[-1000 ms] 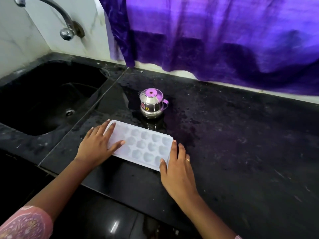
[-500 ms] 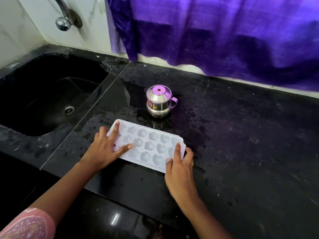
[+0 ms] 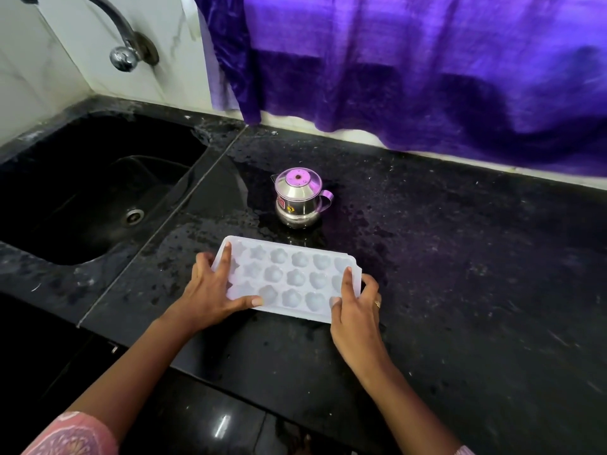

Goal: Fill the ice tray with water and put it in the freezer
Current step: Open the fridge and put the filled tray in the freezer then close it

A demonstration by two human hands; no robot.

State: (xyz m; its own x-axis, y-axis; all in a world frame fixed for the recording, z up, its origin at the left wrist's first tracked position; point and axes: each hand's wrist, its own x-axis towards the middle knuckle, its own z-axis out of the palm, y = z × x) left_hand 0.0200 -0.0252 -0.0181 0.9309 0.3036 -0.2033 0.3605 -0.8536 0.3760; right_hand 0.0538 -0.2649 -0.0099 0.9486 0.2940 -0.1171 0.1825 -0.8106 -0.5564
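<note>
Ice tray [image 3: 289,278]: white plastic, three rows of flower-shaped cups, lying flat on the near left part of the black counter [image 3: 460,290], between sink and open worktop. It is judged light and fairly stiff when empty, but apt to flex and slop once filled, and the speckled counter looks wet, so the rim may be slippery. Best taken at both short ends and kept level. Left hand [image 3: 210,290]: grips the tray's left end, forefinger laid along the top, thumb on the near rim, other fingers curled round the edge. Right hand [image 3: 356,311]: grips the right end likewise, forefinger on top, thumb at the near corner. Tray contents: cups look pale and empty, though a thin fill cannot be ruled out. Steel jug [image 3: 298,200]: small, lidded, handle to the right, standing just beyond the tray; contents hidden. Sink [image 3: 157,178]: black, far left, drain showing, no standing water seen. Tap [image 3: 122,44]: above the sink, not running. Purple curtain [image 3: 410,67]: along the far wall.
</note>
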